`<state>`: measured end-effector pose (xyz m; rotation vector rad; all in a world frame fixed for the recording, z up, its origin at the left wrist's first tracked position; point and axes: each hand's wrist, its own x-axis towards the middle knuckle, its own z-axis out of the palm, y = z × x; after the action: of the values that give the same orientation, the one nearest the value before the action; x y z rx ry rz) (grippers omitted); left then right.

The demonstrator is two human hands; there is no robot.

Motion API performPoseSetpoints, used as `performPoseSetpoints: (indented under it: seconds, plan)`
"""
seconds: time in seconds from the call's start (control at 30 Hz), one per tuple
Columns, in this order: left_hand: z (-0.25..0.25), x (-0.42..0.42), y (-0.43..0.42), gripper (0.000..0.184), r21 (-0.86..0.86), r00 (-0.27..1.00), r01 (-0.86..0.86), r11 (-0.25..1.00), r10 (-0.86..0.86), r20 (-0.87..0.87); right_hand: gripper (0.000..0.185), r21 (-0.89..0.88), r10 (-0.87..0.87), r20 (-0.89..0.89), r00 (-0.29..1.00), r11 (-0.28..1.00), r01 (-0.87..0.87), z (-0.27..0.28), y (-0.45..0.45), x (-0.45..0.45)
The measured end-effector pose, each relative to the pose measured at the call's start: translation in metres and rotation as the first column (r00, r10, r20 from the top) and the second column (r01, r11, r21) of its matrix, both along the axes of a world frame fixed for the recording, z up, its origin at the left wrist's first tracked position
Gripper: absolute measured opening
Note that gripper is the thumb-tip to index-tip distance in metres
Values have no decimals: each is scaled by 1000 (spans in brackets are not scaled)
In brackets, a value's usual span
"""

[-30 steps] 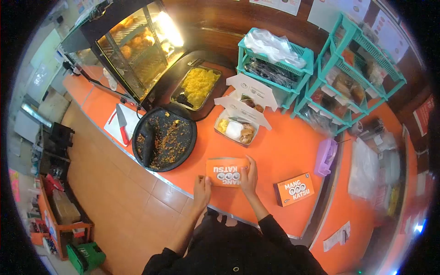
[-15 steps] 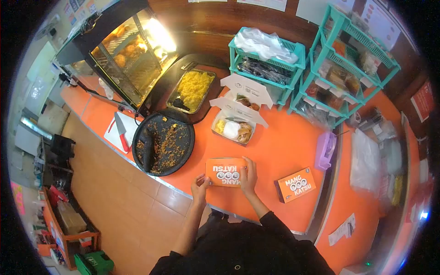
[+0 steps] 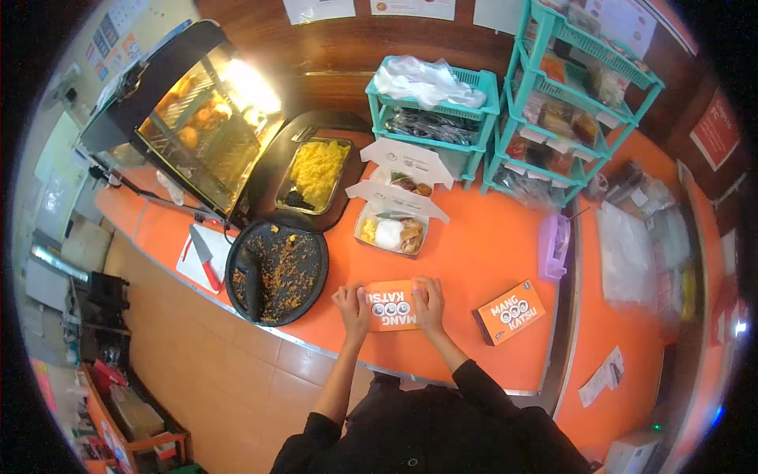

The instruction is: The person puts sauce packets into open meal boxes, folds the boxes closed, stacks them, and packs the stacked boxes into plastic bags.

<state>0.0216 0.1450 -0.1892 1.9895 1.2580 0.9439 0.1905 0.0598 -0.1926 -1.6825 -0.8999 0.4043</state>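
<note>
An orange takeaway box [image 3: 391, 310] marked "MANG KATSU" lies closed on the orange counter in front of me, its lettering upside down from my side. My left hand [image 3: 352, 310] is closed at its left side, fingers curled and thumb at the upper edge. At the right end my right hand [image 3: 429, 303] grips the box the same way, its fingers bent over the far corner. Farther back stands an open food box [image 3: 391, 234] holding rice, yellow pieces and browned pieces. Behind it is a second open box [image 3: 410, 182]. Another closed orange box [image 3: 510, 312] rests to the right.
Left of my hands is a black stone mortar [image 3: 304, 299] with crumbs and a pestle. A knife [image 3: 204, 257] lies on a white board. Behind stand a yellow food tray [image 3: 318, 175], a lit display warmer [image 3: 207, 118] and teal racks [image 3: 545, 118]. A purple tape dispenser [image 3: 553, 246] sits right.
My left hand has gone from the box's lower left corner up along its left side, its fingers curling in. The right hand still holds the right end. The whole view has shifted slightly.
</note>
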Motion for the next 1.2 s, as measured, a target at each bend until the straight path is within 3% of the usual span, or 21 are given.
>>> performPoseSetpoints:
  seconds: [0.07,0.13,0.17,0.2,0.23,0.27,0.33,0.37,0.4,0.47,0.5,0.53,0.57,0.6,0.63,0.73,0.83,0.9,1.0,1.13,1.2]
  plan:
    - [-13,0,0,27,59,983,-104,993,112,-146,25,-90,12,-45,999,996,-16,-14,-3,1]
    - [-29,-2,5,26,117,986,-124,985,136,-98,24,-51,-94,270,958,992,111,-18,3,3]
    - [-35,-4,8,25,180,985,-153,972,164,-46,24,-51,-103,269,958,991,120,-17,5,5]
    - [-29,-4,11,25,180,987,-142,973,153,-47,24,56,-16,-4,1000,998,16,-13,8,5]
    - [-19,-2,17,25,-115,968,-15,993,43,246,24,190,103,-261,960,980,-54,-12,8,6]
    - [-10,0,20,26,-353,847,196,915,24,531,24,189,90,-260,961,981,-40,-12,5,5]
    - [2,11,25,31,-510,853,346,788,-38,521,23,-59,7,-95,995,998,-13,-15,-8,4]
    - [11,24,13,32,-274,996,84,958,-84,13,22,-203,-27,101,994,978,47,-14,-17,3]
    - [22,43,0,33,109,879,-16,994,66,-472,22,-212,-51,105,993,975,73,-11,-30,11]
    - [17,79,-50,27,330,876,9,944,152,-458,21,-246,115,682,722,966,79,-8,-51,32]
    - [27,89,-78,25,314,851,109,943,75,-520,20,-371,190,661,725,924,96,-2,-64,66]
    - [31,93,-98,24,294,815,204,934,4,-579,19,-231,-100,591,800,929,287,11,-79,100]
    - [27,93,-109,24,288,815,216,933,-10,-579,19,16,-376,656,655,874,486,13,-91,140]
    - [22,90,-117,25,238,823,324,916,-148,-549,22,-65,-476,470,743,821,568,25,-115,186]
    - [18,85,-124,26,197,814,425,883,-278,-511,25,17,-601,652,462,621,783,41,-126,221]
    - [-11,66,-129,26,34,751,614,788,-571,-331,29,-209,-616,444,650,634,744,45,-150,294]
    - [-10,56,-142,51,37,838,462,886,-423,-345,28,-541,-477,357,803,595,594,-26,-150,355]
    - [28,57,-152,84,159,861,203,966,-99,-498,22,-360,-386,186,904,829,428,-62,-157,373]
    - [20,67,-157,86,206,734,17,978,128,-667,22,24,-393,-204,897,914,406,-19,-173,326]
    - [12,70,-151,86,72,805,-79,994,107,-583,23,156,-605,-240,759,748,645,-58,-179,296]
    - [13,69,-148,85,53,836,-97,994,111,-538,21,-46,-560,264,785,806,590,-68,-180,313]
